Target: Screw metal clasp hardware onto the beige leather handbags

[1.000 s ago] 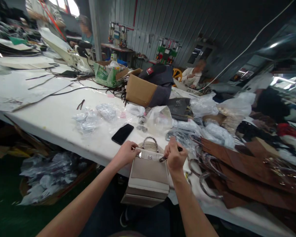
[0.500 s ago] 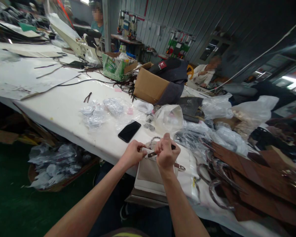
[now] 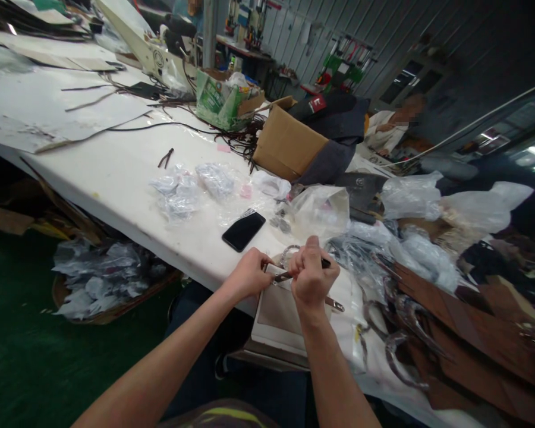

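A beige handbag (image 3: 279,309) rests at the table's front edge, leaning toward my body. My left hand (image 3: 253,273) is closed on the bag's upper left edge, thumb and fingers pinched by a small metal fitting. In my right fist (image 3: 312,273) is a slim dark tool (image 3: 284,277) with a black handle end; its kind is unclear. Its tip points left, at the fitting beside my left fingers. A wrapped ring-shaped bag handle (image 3: 289,254) stands up behind the hands. Right of my right wrist, a brown strap (image 3: 336,304) with a metal end sticks out.
Beyond my hands lie a black phone (image 3: 244,232), clear plastic wrappings (image 3: 176,193) and pliers (image 3: 166,158). A cardboard box (image 3: 289,142) stands farther back. Brown bag pieces (image 3: 455,321) with wrapped handles cover the right side. A co-worker (image 3: 390,128) sits at the back.
The whole view has shifted, so the table and hands appear slightly farther right. Both hands keep their hold on the bag and the slim tool, with little other movement.
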Motion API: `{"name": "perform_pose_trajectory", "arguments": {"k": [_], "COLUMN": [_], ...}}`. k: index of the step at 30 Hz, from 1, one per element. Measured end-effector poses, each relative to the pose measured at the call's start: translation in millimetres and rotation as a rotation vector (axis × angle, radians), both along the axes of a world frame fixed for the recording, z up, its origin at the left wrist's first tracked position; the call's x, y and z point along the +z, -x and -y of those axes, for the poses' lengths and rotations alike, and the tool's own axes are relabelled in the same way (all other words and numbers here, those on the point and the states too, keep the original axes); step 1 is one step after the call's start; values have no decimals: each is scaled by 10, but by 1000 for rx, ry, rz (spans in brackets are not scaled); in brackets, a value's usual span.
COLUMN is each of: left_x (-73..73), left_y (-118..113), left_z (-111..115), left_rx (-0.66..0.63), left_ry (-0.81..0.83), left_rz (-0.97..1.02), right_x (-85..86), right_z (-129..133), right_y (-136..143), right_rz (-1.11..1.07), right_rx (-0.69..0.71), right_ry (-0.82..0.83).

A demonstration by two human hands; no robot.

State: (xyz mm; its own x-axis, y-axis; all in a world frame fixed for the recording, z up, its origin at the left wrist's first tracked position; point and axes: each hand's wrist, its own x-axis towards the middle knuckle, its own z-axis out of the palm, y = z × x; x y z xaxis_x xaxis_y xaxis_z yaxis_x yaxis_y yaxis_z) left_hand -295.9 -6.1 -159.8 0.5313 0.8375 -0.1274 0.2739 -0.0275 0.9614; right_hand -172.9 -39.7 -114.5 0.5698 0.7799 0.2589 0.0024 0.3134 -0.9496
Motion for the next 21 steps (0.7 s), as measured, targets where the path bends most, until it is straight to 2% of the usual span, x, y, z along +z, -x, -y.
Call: {"name": "perform_pose_trajectory", "arguments": {"k": [4,8,13,17,21], "left_x": [-33,-53,-119,-136,-78], "left_y": [14,-24,-90,-82,-77], "left_z": [-50,-89,-79,-46,21], "left_rx": [15,24,130,131,151], "left_ry": [45,5,-38,-10,-28], "left_rz": [-23,-92,-121,-109,-122], "right_x": [-54,-96,-102,6,96], "right_z": [37,95,78,26,50], "right_y": [32,62,41,-91,-200], "right_rz": [38,74,91,-103,-301], "right_rx": [17,32,19,77,166], "right_ry": [-14,-16,-14,-4,11]}}
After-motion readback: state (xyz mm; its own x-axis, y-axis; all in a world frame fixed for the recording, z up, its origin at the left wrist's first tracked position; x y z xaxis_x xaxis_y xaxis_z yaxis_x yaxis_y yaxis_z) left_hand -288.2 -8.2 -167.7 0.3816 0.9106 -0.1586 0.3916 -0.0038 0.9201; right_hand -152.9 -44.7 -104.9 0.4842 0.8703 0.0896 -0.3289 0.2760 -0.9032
